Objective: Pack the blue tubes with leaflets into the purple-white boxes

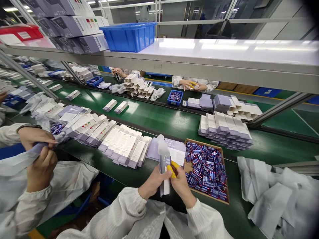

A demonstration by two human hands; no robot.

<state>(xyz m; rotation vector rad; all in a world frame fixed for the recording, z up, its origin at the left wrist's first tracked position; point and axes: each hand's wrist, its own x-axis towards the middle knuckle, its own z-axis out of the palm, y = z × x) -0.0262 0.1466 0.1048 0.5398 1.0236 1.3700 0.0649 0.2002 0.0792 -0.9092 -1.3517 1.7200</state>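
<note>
Upright in front of me is a narrow white and grey-purple carton [164,186], with a translucent plastic bag [162,146] sticking out of its top. My left hand [151,182] is closed around the carton's left side. On the right side, my right hand [181,184] pinches at the carton with yellow covers on its thumb and forefinger. Just behind the carton lie purple and white leaflets [175,149]. A shallow cardboard tray [225,176] full of small blue and red batteries [206,169] sits beside my right hand.
Rows of cartons [119,142] lie to the left, near a co-worker's hands [42,159]. Stacked cartons [224,129] stand behind the tray; plastic bags [281,196] are piled right. A shelf [199,66] with a blue bin [132,38] crosses above the green belt [149,116]. Other co-workers' hands [191,84] are opposite.
</note>
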